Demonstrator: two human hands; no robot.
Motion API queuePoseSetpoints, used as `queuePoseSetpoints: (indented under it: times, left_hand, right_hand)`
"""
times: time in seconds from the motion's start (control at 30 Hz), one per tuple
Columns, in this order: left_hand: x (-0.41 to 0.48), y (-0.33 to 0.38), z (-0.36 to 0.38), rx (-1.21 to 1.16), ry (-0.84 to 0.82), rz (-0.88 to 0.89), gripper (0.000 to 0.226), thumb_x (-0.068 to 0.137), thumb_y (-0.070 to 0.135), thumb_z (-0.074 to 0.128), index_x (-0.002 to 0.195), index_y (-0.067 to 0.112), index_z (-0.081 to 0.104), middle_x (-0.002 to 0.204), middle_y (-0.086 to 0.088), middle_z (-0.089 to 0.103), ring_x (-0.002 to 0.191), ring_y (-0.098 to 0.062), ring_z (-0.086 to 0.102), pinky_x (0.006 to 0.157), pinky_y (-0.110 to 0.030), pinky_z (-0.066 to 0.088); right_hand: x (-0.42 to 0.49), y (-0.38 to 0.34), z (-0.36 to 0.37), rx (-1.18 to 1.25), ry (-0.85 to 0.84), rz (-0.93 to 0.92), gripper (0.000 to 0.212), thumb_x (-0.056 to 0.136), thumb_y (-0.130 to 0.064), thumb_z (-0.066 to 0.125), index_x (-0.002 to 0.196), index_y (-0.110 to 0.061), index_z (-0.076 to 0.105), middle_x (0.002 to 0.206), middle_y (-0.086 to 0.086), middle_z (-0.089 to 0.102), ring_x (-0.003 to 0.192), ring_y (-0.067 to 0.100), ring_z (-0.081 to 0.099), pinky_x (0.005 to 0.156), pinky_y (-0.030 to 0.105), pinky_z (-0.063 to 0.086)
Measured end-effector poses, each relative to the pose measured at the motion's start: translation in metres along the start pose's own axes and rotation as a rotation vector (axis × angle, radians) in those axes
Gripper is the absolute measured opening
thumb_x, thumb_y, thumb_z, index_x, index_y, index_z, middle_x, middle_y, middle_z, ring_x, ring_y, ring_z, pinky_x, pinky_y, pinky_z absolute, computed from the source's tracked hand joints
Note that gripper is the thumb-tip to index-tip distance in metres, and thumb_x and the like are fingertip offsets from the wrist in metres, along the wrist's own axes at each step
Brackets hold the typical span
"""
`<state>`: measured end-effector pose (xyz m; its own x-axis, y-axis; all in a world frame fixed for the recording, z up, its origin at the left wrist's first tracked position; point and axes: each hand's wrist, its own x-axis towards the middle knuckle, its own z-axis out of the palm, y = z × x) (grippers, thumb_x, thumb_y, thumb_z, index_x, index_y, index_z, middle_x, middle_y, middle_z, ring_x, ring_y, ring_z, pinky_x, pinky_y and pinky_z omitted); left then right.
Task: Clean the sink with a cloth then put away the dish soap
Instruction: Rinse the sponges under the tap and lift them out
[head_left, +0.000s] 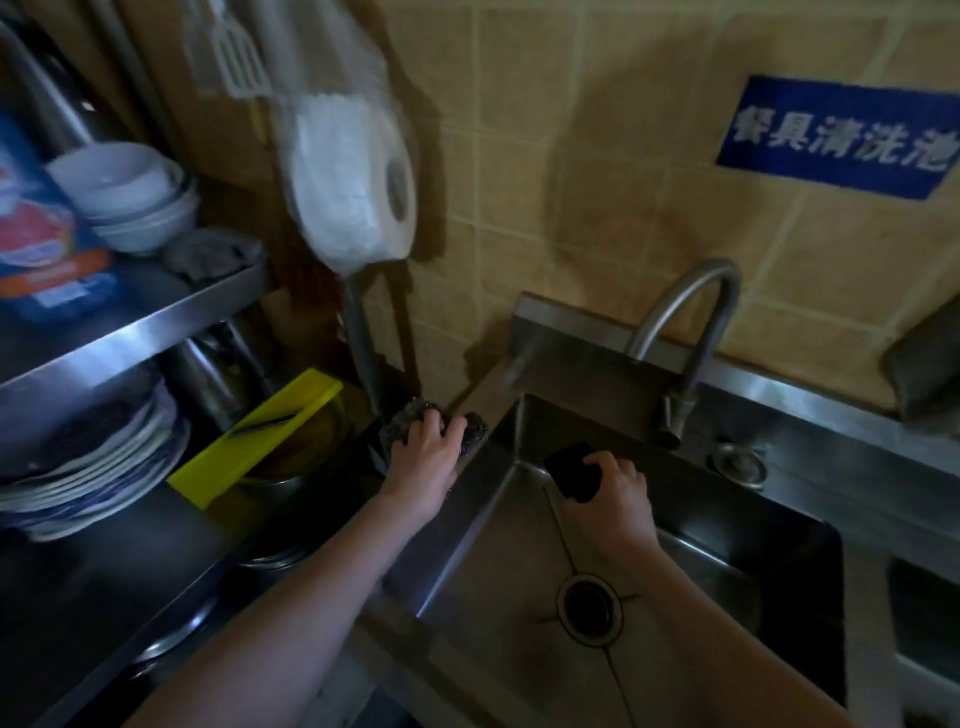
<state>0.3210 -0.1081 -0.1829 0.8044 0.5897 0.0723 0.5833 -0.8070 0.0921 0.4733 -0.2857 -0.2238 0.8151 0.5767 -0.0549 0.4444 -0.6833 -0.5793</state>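
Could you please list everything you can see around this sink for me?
sink: one, steel, centre right
faucet: one, steel, behind basin
drain: one, dark, basin floor
cloth: one, black, basin's far wall
scourer: one, grey, sink's left rim
paper roll: one, white, hanging on wall
bowls: one stack, white, upper shelf
plates: one stack, whitish, lower left
board: one, yellow, left of sink
sign: one, blue, wall upper right
packet: one, blue, upper shelf
left hand: one, grips scourer
right hand: one, holds cloth

Blue wall sign (841, 137): 餐具清洗池
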Motion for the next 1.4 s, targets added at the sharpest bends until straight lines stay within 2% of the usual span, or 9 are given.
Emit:
queuePoseSetpoints:
  times: [0.1,0.4,0.53,0.73,0.9,1.13,1.4]
  left_hand:
    - [-0.014,-0.028,-0.018,0.016,0.037,-0.055,0.061,0.085,0.016,0.062,0.135,0.022,0.026,0.133,-0.011,0.030,0.124,-0.030,0.036,0.094,-0.046,0.044]
    - [-0.059,-0.112,-0.072,0.064,0.058,-0.198,0.057,0.085,0.014,0.058,0.134,0.019,0.030,0.127,-0.012,0.032,0.118,-0.034,0.038,0.083,-0.048,0.046]
    - [-0.079,-0.146,-0.096,0.073,0.075,-0.255,0.058,0.083,0.013,0.061,0.133,0.017,0.031,0.124,-0.013,0.032,0.115,-0.036,0.039,0.083,-0.052,0.046]
    - [-0.108,-0.200,-0.133,0.096,0.108,-0.369,0.060,0.081,0.012,0.062,0.133,0.017,0.032,0.127,-0.014,0.033,0.121,-0.036,0.037,0.086,-0.054,0.044]
    - [-0.134,-0.247,-0.165,0.135,0.150,-0.432,0.053,0.082,0.015,0.061,0.129,0.015,0.035,0.124,-0.014,0.035,0.118,-0.036,0.039,0.084,-0.054,0.044]
    - [-0.168,-0.310,-0.201,0.112,0.115,-0.528,0.051,0.082,0.014,0.059,0.127,0.014,0.037,0.121,-0.015,0.035,0.115,-0.036,0.038,0.089,-0.055,0.043]
    - [-0.190,-0.373,-0.217,0.113,0.073,-0.591,0.053,0.082,0.008,0.058,0.130,0.014,0.037,0.127,-0.015,0.035,0.121,-0.034,0.036,0.093,-0.054,0.041]
  right_hand:
    - [0.003,-0.035,0.003,0.021,-0.041,-0.050,0.061,0.070,-0.037,0.075,0.124,-0.033,0.044,0.122,-0.002,0.047,0.111,0.018,0.043,0.094,0.038,0.047]
    - [0.000,-0.140,0.017,0.083,-0.173,-0.284,0.057,0.074,-0.030,0.076,0.125,-0.027,0.050,0.127,0.001,0.049,0.122,0.023,0.043,0.102,0.042,0.044]
    - [-0.007,-0.188,0.023,0.098,-0.245,-0.399,0.052,0.077,-0.026,0.074,0.123,-0.025,0.050,0.122,0.003,0.051,0.117,0.024,0.050,0.097,0.044,0.049]
    - [-0.020,-0.269,0.039,0.077,-0.298,-0.518,0.056,0.073,-0.023,0.075,0.124,-0.022,0.051,0.124,0.005,0.053,0.119,0.025,0.047,0.095,0.044,0.050]
    - [-0.032,-0.341,0.056,0.026,-0.305,-0.594,0.052,0.071,-0.028,0.074,0.119,-0.022,0.055,0.118,0.004,0.055,0.115,0.025,0.050,0.088,0.037,0.052]
    - [-0.051,-0.429,0.082,0.028,-0.301,-0.699,0.054,0.064,-0.031,0.075,0.115,-0.022,0.059,0.117,0.007,0.061,0.116,0.030,0.051,0.090,0.038,0.051]
    - [-0.064,-0.509,0.116,0.039,-0.308,-0.779,0.051,0.068,-0.030,0.074,0.116,-0.019,0.060,0.121,0.007,0.061,0.118,0.028,0.051,0.091,0.034,0.049]
